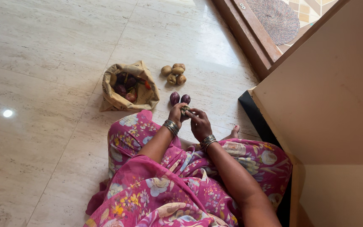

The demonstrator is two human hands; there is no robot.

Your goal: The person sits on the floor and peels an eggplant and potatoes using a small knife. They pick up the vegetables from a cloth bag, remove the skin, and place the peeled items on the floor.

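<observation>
Small greenish vegetable (185,110), mostly hidden (held between both hands)

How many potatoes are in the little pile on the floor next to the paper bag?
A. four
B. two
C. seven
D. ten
A: the pile of potatoes holds four brown ones bunched together on the floor, just right of the paper bag and beyond the two purple eggplants.
</observation>
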